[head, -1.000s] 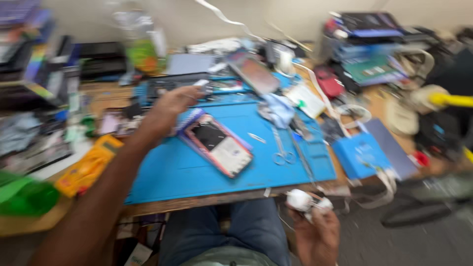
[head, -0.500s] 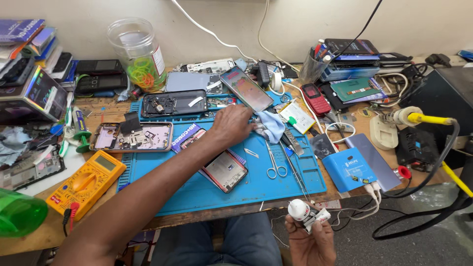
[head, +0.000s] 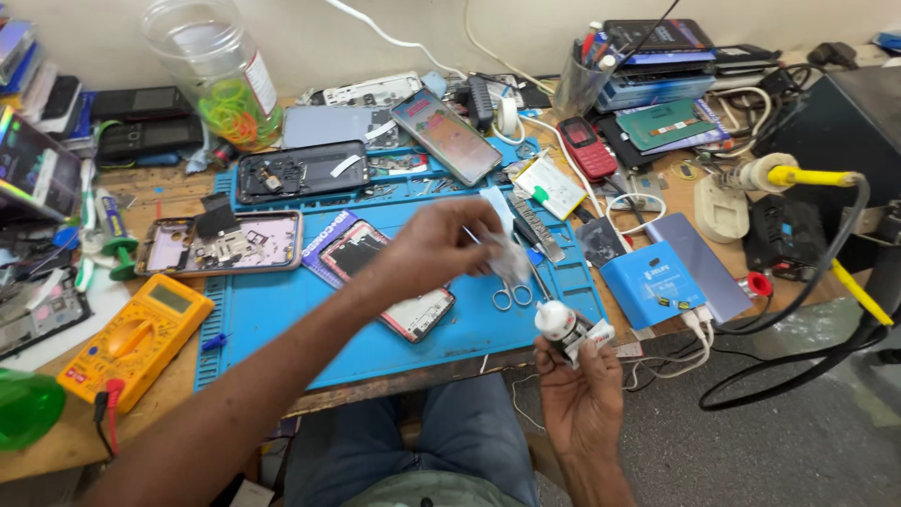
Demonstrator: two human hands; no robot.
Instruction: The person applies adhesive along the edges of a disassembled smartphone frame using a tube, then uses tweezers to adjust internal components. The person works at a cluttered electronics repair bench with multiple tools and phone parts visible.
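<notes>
Hands work above the front edge of a cluttered wooden table [head: 141,183]; the left hand [head: 441,246] hovers over the blue work mat [head: 310,343], its fingers pinched shut on a small white cloth [head: 511,258] that hangs down from them; the right hand [head: 580,394] sits just off the table's front edge, above the person's lap, closed around a small white bottle [head: 557,324] held upright, with a bit of white paper or label showing beside it; the 2 hands are near each other but apart, the cloth just above and left of the bottle. Under the left hand an opened phone [head: 394,282] lies slanted on the mat, and a pair of scissors [head: 514,296] lies just right of it, near the mat's front right part. A yellow multimeter [head: 136,338] rests by the mat's left edge, toward the table's front left corner; a blue box [head: 652,282] stands off the mat's right edge; a clear jar [head: 211,70] with coloured rubber bands stands near the back edge; a red phone [head: 588,148] lies toward the back right.
</notes>
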